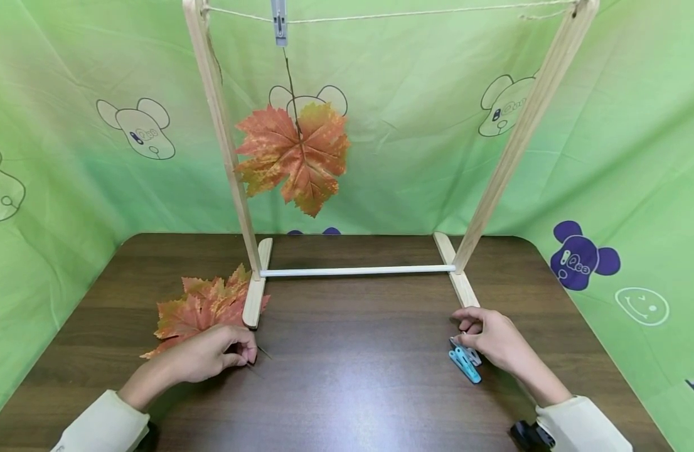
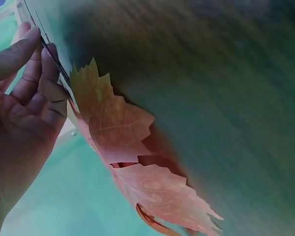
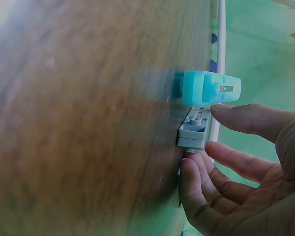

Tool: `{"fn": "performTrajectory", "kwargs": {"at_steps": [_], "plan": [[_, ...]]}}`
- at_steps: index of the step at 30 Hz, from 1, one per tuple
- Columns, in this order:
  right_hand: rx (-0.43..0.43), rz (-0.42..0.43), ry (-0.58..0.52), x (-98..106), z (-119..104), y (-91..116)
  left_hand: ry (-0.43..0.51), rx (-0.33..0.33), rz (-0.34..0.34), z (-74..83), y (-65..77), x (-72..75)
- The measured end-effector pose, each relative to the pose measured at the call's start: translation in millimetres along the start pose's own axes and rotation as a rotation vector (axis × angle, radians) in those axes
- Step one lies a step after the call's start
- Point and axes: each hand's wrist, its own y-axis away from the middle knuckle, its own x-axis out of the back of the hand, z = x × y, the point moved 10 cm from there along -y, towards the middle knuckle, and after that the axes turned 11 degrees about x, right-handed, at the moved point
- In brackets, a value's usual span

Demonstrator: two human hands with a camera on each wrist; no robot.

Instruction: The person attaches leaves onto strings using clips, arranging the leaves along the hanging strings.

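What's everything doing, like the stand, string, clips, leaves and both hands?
Stand: upright on the table.
String: stretched across the top.
Hanging clip: clipped on the string.
Hanging leaf: dangling, stem up.
Other leaves: overlapping on the table.
Blue clip: lying beside the gray clip.
Left hand: pinching a stem.
Right hand: fingers around the gray clip; firm grip unclear.

Downward head view, wrist close-ups, seemingly sideways

I face a green printed cloth [image 1: 403, 138], spanning nine through twelve to three o'clock; my brown wood-grain desk [image 1: 336, 339] shows glare [image 1: 358, 402] at six o'clock.
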Motion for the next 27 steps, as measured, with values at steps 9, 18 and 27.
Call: {"fn": "performTrajectory", "kwargs": {"at_steps": [9,18,27], "plan": [[-0.001,-0.013,-0.008,-2.1,-0.9,-0.8,-0.033,-0.032,0.016,6.4,-2.0,2.5],[0.010,-0.018,-0.014,-2.8,-1.7,-1.0,-0.049,-0.032,0.038,13.3,-3.9,7.8],[0.027,0.002,-0.016,0.7,-2.2,-1.7,-0.027,0.011,0.027,13.3,-5.7,13.4]]}}
